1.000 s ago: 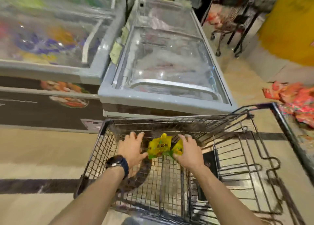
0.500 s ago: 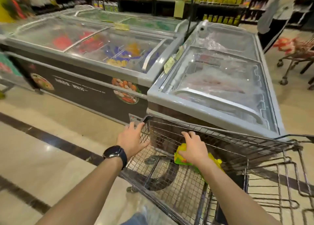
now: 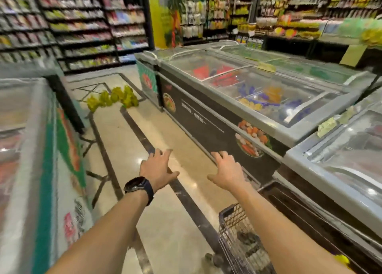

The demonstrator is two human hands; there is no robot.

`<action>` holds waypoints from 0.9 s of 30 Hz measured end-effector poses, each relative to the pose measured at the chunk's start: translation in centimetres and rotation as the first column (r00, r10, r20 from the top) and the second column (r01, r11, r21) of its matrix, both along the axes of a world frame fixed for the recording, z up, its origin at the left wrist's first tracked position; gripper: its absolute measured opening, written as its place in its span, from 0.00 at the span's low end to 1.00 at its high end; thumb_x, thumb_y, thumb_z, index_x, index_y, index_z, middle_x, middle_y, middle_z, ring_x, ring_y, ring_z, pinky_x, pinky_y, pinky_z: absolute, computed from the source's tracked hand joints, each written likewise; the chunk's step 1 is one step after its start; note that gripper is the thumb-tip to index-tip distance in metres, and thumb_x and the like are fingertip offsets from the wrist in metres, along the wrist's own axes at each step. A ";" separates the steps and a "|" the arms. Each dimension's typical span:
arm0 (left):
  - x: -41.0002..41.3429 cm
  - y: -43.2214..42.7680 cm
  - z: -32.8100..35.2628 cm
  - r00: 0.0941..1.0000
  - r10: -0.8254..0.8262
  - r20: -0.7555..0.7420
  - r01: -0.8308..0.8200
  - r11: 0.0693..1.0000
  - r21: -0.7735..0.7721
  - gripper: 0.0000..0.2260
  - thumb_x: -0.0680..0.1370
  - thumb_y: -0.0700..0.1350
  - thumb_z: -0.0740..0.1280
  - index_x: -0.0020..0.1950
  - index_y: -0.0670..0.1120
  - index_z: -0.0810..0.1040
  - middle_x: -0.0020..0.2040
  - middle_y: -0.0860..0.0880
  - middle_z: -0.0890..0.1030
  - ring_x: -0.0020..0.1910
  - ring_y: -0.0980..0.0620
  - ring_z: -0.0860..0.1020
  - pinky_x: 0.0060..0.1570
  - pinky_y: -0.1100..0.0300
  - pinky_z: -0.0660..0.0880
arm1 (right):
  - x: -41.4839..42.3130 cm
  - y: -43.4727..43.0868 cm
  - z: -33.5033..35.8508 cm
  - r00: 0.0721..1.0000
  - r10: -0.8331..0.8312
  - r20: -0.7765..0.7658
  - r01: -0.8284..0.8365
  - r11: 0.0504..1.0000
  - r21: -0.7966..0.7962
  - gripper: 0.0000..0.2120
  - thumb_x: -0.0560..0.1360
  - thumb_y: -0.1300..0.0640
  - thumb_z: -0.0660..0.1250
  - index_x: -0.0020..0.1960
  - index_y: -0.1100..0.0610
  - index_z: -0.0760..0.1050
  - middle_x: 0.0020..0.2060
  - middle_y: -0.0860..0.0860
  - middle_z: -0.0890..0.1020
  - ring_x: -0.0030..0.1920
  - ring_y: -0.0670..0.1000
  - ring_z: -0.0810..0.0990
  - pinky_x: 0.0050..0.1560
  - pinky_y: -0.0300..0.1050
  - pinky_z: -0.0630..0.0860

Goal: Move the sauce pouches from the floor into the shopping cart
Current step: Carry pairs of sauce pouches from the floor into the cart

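Several yellow-green sauce pouches (image 3: pixel 112 99) lie in a heap on the floor far ahead, by the end of the long freezer. My left hand (image 3: pixel 158 169), with a black watch on the wrist, and my right hand (image 3: pixel 227 171) are stretched forward over the aisle, fingers spread, holding nothing. The wire shopping cart (image 3: pixel 237 242) stands at the lower right under my right forearm. A bit of yellow pouch (image 3: pixel 342 260) shows beside that arm, at the bottom right.
A long chest freezer (image 3: pixel 227 116) with glass lids runs along the right, and another freezer (image 3: pixel 341 170) stands beside the cart. A third freezer (image 3: pixel 26 170) lines the left. A tiled aisle runs between them. Stocked shelves (image 3: pixel 72 25) fill the back.
My hands have let go of the pouches and left the cart. The view has swung left, from the cart to the aisle and the pouches on the floor.
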State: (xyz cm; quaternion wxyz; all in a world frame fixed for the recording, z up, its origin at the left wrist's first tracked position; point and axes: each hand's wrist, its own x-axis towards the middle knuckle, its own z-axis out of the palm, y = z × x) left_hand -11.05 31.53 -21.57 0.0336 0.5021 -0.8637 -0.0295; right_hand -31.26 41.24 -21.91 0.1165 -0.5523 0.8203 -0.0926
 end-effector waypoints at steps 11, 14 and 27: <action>15.1 -15.4 0.9 0.972 0.233 0.005 -0.233 0.972 -0.005 0.35 0.75 0.66 0.64 0.78 0.55 0.57 0.70 0.46 0.70 0.65 0.44 0.73 0.60 0.48 0.76 | 10.5 -18.6 2.5 0.981 0.191 -0.003 -0.191 0.981 -0.006 0.37 0.73 0.46 0.69 0.77 0.48 0.57 0.73 0.52 0.64 0.71 0.55 0.66 0.66 0.50 0.68; 17.1 -20.2 0.6 0.966 0.256 0.020 -0.256 0.966 0.016 0.36 0.75 0.67 0.63 0.78 0.56 0.55 0.71 0.46 0.69 0.67 0.44 0.72 0.60 0.48 0.76 | 11.6 -23.8 1.8 0.978 0.207 -0.004 -0.207 0.978 0.012 0.36 0.73 0.45 0.69 0.76 0.48 0.57 0.72 0.53 0.64 0.71 0.56 0.66 0.66 0.52 0.70; 15.9 -48.6 1.7 0.933 0.344 0.101 -0.347 0.938 0.004 0.34 0.76 0.65 0.63 0.78 0.55 0.56 0.70 0.46 0.69 0.67 0.44 0.72 0.62 0.49 0.74 | 9.4 -57.1 -0.3 0.951 0.299 0.075 -0.298 0.954 -0.018 0.37 0.73 0.41 0.67 0.77 0.47 0.56 0.74 0.53 0.63 0.72 0.57 0.66 0.68 0.54 0.70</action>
